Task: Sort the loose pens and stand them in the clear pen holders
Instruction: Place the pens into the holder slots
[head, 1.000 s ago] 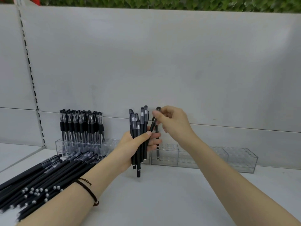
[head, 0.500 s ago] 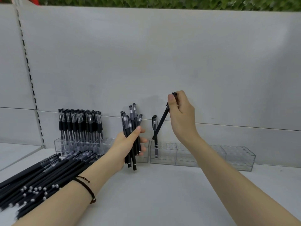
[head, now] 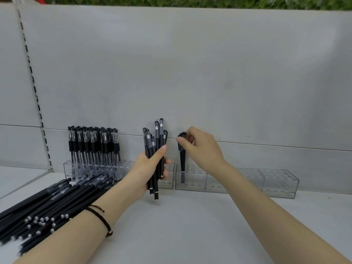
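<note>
My left hand (head: 150, 168) grips a bundle of black pens (head: 157, 149), held upright in front of the holders. My right hand (head: 202, 149) pinches the cap end of a single black pen (head: 182, 159) that stands in the left end of the right clear pen holder (head: 247, 182). Whether a second pen stands behind it I cannot tell. The left clear pen holder (head: 76, 167) carries a dense row of upright black pens (head: 93, 145). A heap of loose black pens (head: 49, 206) lies on the shelf at the lower left.
The white shelf surface (head: 190, 225) runs under both arms. A grey back panel (head: 190, 73) rises right behind the holders. A slotted upright (head: 32, 82) stands at the left. The right holder's other compartments hold no pens.
My right hand drew one pen out of the bundle, lifted it, then brought it down into the right holder's left end. My left hand shifted slightly left with the bundle.
</note>
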Available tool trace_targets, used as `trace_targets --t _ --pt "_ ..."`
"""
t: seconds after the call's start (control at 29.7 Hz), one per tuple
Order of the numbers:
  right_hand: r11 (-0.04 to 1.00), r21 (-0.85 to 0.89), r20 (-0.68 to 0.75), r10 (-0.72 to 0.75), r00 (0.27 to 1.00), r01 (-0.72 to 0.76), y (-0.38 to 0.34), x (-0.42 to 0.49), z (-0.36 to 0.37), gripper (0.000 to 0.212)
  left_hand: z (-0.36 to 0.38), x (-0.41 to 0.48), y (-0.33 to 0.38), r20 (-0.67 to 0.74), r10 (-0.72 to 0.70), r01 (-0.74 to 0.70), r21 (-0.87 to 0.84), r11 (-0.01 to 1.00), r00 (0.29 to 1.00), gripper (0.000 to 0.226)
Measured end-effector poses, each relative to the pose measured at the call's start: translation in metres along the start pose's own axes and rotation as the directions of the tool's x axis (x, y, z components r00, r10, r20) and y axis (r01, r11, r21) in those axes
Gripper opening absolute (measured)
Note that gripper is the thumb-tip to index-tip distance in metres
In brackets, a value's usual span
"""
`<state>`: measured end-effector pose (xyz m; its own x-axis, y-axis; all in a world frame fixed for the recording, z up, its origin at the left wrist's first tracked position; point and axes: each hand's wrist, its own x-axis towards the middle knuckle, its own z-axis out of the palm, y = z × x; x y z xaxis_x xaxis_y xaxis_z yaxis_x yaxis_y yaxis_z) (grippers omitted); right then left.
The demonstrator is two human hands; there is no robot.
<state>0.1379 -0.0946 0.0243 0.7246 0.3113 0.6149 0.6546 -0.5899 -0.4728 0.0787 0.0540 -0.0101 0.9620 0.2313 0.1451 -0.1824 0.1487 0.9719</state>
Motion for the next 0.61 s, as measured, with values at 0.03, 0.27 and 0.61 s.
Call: trace_targets --t 0.03,0.27,0.61 --pt "1.0 0.008 0.031 0.026 0.999 -0.026 0.002 -0.001 0.001 0.025 0.001 0.0 0.0 -0.006 -0.009 0.009 -0.018 1.0 1.0 0.029" --pt "0.991 0.065 -0.04 0.122 0.992 -0.119 0.005 0.0 -0.001 0.039 0.001 -0.001 0.002 0.002 -0.026 0.026 -0.078 0.997 1.0 0.024" --pt "0.92 0.386 -0.085 0.108 0.99 -0.067 -0.014 0.001 -0.004 0.011 0.006 -0.007 0.003 0.135 0.017 -0.015 -0.02 1.0 0.991 0.02"
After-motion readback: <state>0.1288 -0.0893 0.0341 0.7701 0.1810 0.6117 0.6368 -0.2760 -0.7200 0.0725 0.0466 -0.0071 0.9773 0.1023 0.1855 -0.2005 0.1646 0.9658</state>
